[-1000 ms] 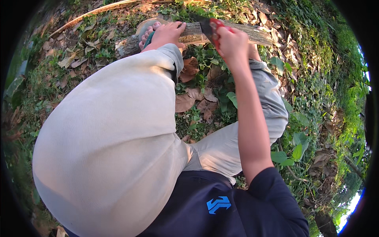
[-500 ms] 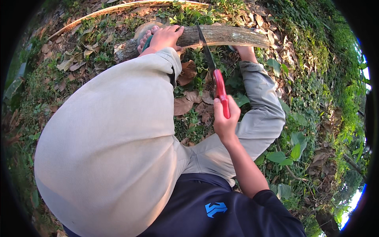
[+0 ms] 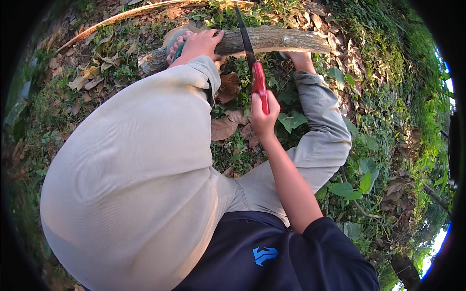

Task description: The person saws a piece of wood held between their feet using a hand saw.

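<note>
A rough-barked log (image 3: 281, 40) lies across the ground at the far side, in front of my feet. My left hand (image 3: 198, 44) grips it from above left of the saw, beside my sandalled foot (image 3: 175, 46), which also rests on the log. The fingers lie over the bark, with the thumb on the near side. My right hand (image 3: 264, 115) is closed round the red handle of a hand saw (image 3: 258, 78). Its dark blade crosses the log just right of my left hand, with the tip beyond the far edge. Where the teeth meet the wood is too small to make out.
A long, pale curved strip of wood (image 3: 131, 18) lies beyond the log. Dry brown leaves (image 3: 225, 127) and low green plants (image 3: 345, 190) cover the ground. My bent trouser leg (image 3: 320, 121) flanks the saw on the right, and the other knee (image 3: 131, 160) bulges at the left.
My right hand has pushed the saw away from me and slightly left, so more of the blade extends past the log. My left hand stays on the log.
</note>
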`<action>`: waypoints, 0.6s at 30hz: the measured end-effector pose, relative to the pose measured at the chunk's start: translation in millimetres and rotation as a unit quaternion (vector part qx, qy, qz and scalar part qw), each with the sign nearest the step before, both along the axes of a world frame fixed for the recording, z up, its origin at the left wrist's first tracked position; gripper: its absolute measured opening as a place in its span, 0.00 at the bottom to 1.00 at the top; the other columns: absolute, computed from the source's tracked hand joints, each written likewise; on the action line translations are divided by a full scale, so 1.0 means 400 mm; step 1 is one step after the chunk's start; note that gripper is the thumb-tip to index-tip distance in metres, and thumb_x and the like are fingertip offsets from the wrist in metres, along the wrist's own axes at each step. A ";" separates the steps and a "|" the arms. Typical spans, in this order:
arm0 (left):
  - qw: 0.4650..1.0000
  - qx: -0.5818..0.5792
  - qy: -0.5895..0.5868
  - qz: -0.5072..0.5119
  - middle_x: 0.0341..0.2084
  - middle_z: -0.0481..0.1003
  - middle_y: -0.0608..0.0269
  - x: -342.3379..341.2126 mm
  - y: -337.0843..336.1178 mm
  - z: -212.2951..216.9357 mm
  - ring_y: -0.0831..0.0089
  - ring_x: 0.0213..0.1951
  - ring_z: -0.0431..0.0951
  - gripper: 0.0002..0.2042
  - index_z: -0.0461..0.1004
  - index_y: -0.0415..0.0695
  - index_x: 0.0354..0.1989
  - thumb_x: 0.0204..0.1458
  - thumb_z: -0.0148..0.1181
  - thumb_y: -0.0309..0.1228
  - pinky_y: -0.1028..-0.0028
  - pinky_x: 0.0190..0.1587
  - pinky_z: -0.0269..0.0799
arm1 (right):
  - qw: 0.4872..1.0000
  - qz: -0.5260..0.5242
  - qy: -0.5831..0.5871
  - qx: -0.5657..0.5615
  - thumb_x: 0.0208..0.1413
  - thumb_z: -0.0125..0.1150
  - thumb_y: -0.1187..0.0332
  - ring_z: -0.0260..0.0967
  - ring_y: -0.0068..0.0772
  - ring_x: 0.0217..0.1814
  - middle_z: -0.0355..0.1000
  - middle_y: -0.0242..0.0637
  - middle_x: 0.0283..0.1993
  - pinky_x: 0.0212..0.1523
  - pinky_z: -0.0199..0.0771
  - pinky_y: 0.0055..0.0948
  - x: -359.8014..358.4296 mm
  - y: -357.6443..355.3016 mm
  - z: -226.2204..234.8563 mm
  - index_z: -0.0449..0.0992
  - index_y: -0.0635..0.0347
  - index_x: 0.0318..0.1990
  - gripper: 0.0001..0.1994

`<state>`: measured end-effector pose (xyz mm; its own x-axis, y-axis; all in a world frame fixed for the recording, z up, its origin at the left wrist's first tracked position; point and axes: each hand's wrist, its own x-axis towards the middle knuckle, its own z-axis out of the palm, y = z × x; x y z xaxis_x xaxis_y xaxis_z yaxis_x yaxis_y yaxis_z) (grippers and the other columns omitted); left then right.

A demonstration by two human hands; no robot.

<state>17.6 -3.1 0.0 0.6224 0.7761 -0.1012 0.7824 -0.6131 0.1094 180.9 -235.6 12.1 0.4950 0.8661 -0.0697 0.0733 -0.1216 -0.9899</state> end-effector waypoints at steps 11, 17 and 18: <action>1.000 0.009 -0.004 0.003 0.67 0.68 0.65 -0.051 -0.006 -0.012 0.63 0.67 0.69 0.43 0.63 0.56 0.74 0.48 0.75 0.47 0.57 0.65 0.67 | 0.985 0.084 0.001 -0.154 0.58 0.61 0.69 0.61 0.16 0.18 0.67 0.27 0.17 0.21 0.57 0.27 0.114 0.137 0.439 0.75 0.66 0.23 0.12; 1.000 0.011 0.005 0.007 0.68 0.67 0.64 0.030 0.037 0.021 0.61 0.68 0.68 0.42 0.62 0.56 0.74 0.48 0.74 0.44 0.57 0.64 0.67 | 0.989 -0.041 -0.142 -0.015 0.53 0.61 0.67 0.64 0.28 0.18 0.68 0.42 0.15 0.26 0.65 0.38 0.080 0.315 0.124 0.73 0.70 0.23 0.13; 1.000 -0.016 0.011 0.015 0.68 0.67 0.64 0.023 0.008 0.017 0.61 0.68 0.68 0.42 0.63 0.56 0.74 0.48 0.74 0.43 0.57 0.64 0.67 | 0.994 -0.019 -0.110 -0.023 0.53 0.60 0.67 0.63 0.28 0.18 0.68 0.41 0.16 0.26 0.65 0.37 0.076 0.276 0.108 0.72 0.69 0.23 0.13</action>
<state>27.0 0.2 6.8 0.5966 0.7903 -0.1400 0.8025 -0.5861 0.1115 211.5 -125.4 55.1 0.5355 0.8445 0.0046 0.2809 -0.1729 -0.9440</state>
